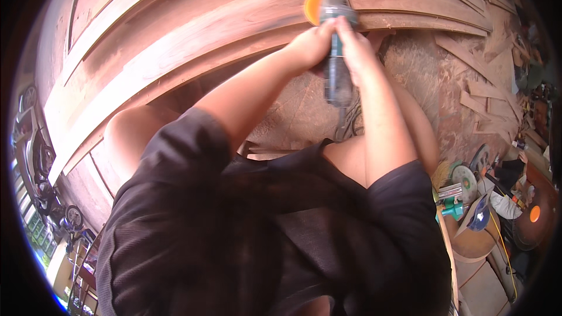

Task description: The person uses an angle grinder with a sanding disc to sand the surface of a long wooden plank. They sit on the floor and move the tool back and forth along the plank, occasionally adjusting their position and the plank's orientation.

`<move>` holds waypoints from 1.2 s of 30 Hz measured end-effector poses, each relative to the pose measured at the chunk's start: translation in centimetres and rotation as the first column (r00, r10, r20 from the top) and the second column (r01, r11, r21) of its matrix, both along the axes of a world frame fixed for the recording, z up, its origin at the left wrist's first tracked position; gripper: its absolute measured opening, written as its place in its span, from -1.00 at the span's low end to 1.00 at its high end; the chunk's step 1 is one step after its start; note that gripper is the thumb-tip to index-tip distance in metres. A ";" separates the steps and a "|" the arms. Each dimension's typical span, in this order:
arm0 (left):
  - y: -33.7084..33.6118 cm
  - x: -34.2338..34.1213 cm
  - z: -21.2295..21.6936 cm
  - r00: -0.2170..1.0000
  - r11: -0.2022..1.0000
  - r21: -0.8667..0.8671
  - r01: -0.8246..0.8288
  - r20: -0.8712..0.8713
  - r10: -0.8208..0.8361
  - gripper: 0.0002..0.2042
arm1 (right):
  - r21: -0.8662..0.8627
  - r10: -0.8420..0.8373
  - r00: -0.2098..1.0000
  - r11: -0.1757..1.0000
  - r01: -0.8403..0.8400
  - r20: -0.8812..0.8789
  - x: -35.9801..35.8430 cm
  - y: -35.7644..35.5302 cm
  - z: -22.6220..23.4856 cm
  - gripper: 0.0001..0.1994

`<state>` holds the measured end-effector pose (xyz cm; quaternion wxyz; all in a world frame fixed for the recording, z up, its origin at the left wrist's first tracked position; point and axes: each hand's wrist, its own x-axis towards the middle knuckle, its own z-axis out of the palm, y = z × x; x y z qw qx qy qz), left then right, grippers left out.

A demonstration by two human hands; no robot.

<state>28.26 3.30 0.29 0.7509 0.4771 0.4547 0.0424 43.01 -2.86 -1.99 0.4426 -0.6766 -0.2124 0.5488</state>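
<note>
Both my hands are closed round an angle grinder (336, 90) with a teal and dark body, a grey metal head and an orange disc (313, 9). My left hand (313, 45) grips its left side near the head, and my right hand (356, 47) wraps the right side. The grinder is smeared by motion. Its head lies over a long reddish-brown wooden board (199, 38), close to a dark streak on the wood. I cannot tell whether the disc touches it. A cord trails from the grinder's rear end toward my legs.
More long boards (134, 0) lie beyond and beside this one. Loose wood offcuts (489, 93) are strewn on the dusty floor at the right. Lower right are discs (464, 181), tools and a yellow cord (502, 246). Motorbikes (38, 158) stand at the far left.
</note>
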 end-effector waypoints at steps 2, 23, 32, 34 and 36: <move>-0.7 -3.4 1.0 0.994 0.995 0.009 -0.104 -0.044 0.104 -0.20 | -0.072 0.142 0.986 0.988 -0.136 0.086 -2.6 1.1 -1.2 -0.07; -0.4 5.6 -0.4 0.998 0.998 0.038 0.057 -0.002 -0.057 -0.18 | 0.029 -0.090 0.996 0.996 0.089 0.027 4.3 -1.1 -0.2 -0.16; -1.4 -6.1 -3.3 0.900 0.903 0.049 -0.427 -0.077 0.429 -0.13 | -0.085 0.353 0.916 0.935 -0.343 0.192 -5.8 3.7 0.5 -0.02; -2.4 -7.8 -5.4 0.865 0.866 0.125 -0.484 -0.080 0.495 -0.08 | -0.093 0.462 0.845 0.886 -0.455 0.270 -6.7 3.5 1.9 0.06; -3.8 -6.2 -3.4 0.894 0.893 0.077 -0.443 -0.038 0.446 -0.08 | -0.122 0.519 0.813 0.854 -0.506 0.265 -5.0 2.9 1.6 0.05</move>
